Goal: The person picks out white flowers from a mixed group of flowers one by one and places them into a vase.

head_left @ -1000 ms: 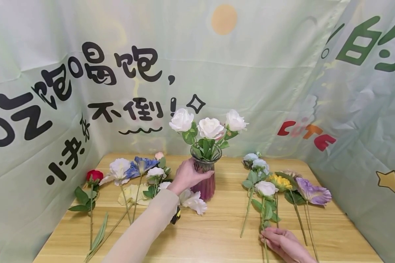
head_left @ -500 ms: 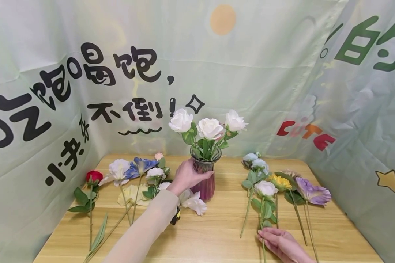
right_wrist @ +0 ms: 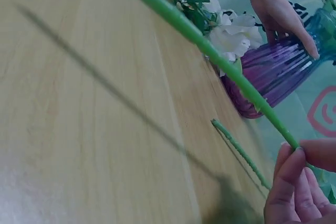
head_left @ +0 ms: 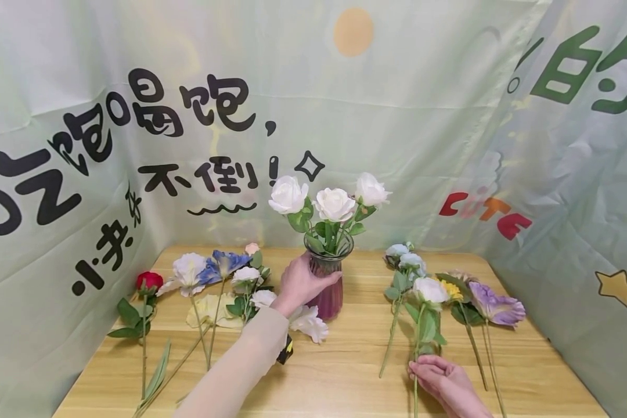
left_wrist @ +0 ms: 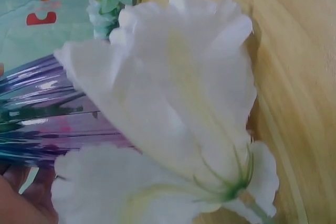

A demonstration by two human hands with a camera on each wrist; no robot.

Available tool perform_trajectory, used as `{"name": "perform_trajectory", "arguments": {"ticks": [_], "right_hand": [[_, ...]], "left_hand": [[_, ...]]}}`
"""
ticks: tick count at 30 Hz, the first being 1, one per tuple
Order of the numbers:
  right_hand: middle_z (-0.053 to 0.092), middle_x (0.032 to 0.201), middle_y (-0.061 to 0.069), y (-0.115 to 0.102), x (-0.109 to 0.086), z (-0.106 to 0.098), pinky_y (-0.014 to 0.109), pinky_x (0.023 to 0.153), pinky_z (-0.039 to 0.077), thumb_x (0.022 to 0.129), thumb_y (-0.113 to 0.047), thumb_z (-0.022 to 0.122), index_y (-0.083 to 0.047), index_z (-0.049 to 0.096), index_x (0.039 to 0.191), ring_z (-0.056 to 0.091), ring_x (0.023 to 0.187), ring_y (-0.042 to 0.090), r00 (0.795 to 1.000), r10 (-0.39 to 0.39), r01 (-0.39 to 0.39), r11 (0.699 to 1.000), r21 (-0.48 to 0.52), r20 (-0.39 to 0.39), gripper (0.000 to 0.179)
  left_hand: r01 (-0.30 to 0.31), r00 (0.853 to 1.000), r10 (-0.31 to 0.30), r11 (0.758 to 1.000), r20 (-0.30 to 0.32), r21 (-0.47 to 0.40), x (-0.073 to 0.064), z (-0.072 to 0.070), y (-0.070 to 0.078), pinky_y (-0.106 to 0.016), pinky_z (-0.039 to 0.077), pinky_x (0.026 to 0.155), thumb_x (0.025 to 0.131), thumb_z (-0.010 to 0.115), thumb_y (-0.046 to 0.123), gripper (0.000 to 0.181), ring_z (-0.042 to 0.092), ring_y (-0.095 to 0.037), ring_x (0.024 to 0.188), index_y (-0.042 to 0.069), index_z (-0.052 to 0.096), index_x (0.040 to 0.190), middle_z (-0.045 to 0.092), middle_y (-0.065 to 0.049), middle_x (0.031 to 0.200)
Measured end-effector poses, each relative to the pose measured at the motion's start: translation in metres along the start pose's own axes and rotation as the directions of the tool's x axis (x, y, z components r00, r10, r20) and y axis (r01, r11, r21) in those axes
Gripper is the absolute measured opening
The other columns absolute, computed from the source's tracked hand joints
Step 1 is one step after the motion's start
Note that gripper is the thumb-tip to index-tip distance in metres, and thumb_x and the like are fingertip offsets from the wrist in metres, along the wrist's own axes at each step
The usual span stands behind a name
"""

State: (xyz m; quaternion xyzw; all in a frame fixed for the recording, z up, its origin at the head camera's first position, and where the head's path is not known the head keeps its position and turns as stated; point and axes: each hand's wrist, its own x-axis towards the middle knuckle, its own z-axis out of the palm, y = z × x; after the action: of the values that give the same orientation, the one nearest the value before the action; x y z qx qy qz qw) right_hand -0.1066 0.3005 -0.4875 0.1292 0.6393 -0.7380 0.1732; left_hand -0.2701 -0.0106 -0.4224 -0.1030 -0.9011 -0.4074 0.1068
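Note:
My left hand (head_left: 304, 283) grips a ribbed glass vase (head_left: 330, 299), purple toward its base, just below the rim. Three white roses (head_left: 334, 204) with green leaves stand in it. At the right front, my right hand (head_left: 446, 384) pinches the green stem (right_wrist: 231, 72) of another white rose (head_left: 431, 289) between thumb and fingertips. In the right wrist view this stem is raised off the wood and casts a shadow. A white lily-like flower (left_wrist: 173, 87) lies beside the vase and covers part of it in the left wrist view.
On the table (head_left: 339, 371), a red rose (head_left: 149, 282), blue flower (head_left: 223, 265) and pale yellow flower (head_left: 214, 309) lie left. Right lie light blue flowers (head_left: 411, 262), a yellow flower (head_left: 451, 289) and a purple flower (head_left: 498, 306). Printed cloth (head_left: 423, 133) surrounds the table.
My right hand has lifted the white rose a little off the table, its bloom now higher and over the yellow flower. The vase in my left hand has shifted very slightly right.

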Motion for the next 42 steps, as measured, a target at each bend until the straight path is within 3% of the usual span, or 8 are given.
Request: {"name": "perform_trajectory", "arguments": {"ticks": [3,6,10,16,22,28,34,42], "right_hand": [[0.077,0.087,-0.011,-0.003,0.0,0.008,0.017,0.076,0.057,0.094,-0.008,0.068,-0.018,0.068,0.093,0.071,0.084,0.002,0.991,-0.071,0.06,0.993,-0.098,-0.114,0.01],[0.077,0.081,-0.011,-0.009,0.001,0.017,0.018,0.072,0.058,0.091,-0.007,0.072,-0.016,0.07,0.092,0.071,0.078,0.003,0.957,-0.146,0.101,0.978,-0.181,-0.252,0.009],[0.075,0.079,-0.012,-0.021,0.0,0.023,0.019,0.073,0.059,0.089,-0.006,0.074,-0.01,0.071,0.097,0.072,0.078,0.004,0.916,-0.235,0.168,0.96,-0.222,-0.326,0.01],[0.075,0.08,-0.015,-0.043,0.004,0.026,0.018,0.07,0.058,0.089,-0.008,0.075,0.004,0.068,0.105,0.071,0.076,0.002,0.859,-0.405,0.297,0.893,-0.339,-0.314,0.022],[0.074,0.078,-0.016,-0.059,0.012,0.03,0.018,0.067,0.059,0.09,-0.004,0.074,0.014,0.063,0.107,0.071,0.072,0.001,0.77,-0.569,0.449,0.804,-0.39,-0.288,0.027],[0.071,0.079,-0.019,-0.077,0.018,0.034,0.016,0.068,0.058,0.092,-0.01,0.073,0.009,0.066,0.108,0.069,0.073,-0.003,0.707,-0.645,0.461,0.732,-0.502,-0.291,0.026],[0.074,0.083,-0.006,-0.092,0.027,0.042,0.014,0.068,0.056,0.09,-0.01,0.075,0.003,0.07,0.105,0.069,0.072,-0.001,0.643,-0.713,0.506,0.67,-0.543,-0.281,0.021],[0.076,0.087,0.001,-0.11,0.038,0.054,0.013,0.068,0.056,0.091,-0.011,0.075,0.001,0.071,0.104,0.068,0.074,-0.003,0.582,-0.773,0.59,0.616,-0.522,-0.253,0.018]], "left_hand": [[0.007,1.0,-0.007,1.0,-0.03,0.016,-0.002,0.002,0.003,-0.045,0.058,0.084,0.075,0.077,0.064,0.065,0.072,-0.029,0.102,0.019,0.062,0.12,0.075,-0.007,0.113],[0.013,0.998,-0.011,1.0,-0.059,0.026,-0.004,0.004,0.006,-0.046,0.058,0.08,0.075,0.078,0.065,0.064,0.073,-0.03,0.098,0.018,0.063,0.118,0.076,-0.007,0.109],[0.017,0.996,-0.013,0.999,-0.088,0.048,-0.005,0.008,0.009,-0.045,0.059,0.076,0.074,0.077,0.067,0.067,0.073,-0.031,0.095,0.017,0.063,0.117,0.076,-0.008,0.107],[0.018,0.993,-0.011,0.998,-0.116,0.06,-0.002,0.016,0.013,-0.047,0.059,0.077,0.074,0.074,0.072,0.073,0.073,-0.032,0.096,0.017,0.062,0.119,0.076,-0.008,0.108],[0.019,0.994,-0.013,0.999,-0.11,0.047,0.001,0.022,0.017,-0.047,0.059,0.077,0.074,0.072,0.074,0.075,0.073,-0.032,0.097,0.016,0.061,0.121,0.075,-0.009,0.109],[0.025,0.995,-0.022,0.999,-0.096,0.032,0.003,0.03,0.024,-0.045,0.059,0.079,0.076,0.075,0.069,0.073,0.073,-0.03,0.098,0.015,0.06,0.122,0.075,-0.008,0.11],[0.021,0.995,-0.017,0.999,-0.096,0.04,0.006,0.037,0.031,-0.045,0.059,0.076,0.076,0.073,0.071,0.072,0.073,-0.03,0.097,0.015,0.06,0.119,0.075,-0.007,0.108],[0.016,0.998,-0.013,0.998,0.053,-0.058,0.006,0.023,0.028,-0.047,0.055,0.096,0.078,0.074,0.068,0.08,0.066,-0.03,0.118,0.015,0.053,0.135,0.068,-0.007,0.128]]}}
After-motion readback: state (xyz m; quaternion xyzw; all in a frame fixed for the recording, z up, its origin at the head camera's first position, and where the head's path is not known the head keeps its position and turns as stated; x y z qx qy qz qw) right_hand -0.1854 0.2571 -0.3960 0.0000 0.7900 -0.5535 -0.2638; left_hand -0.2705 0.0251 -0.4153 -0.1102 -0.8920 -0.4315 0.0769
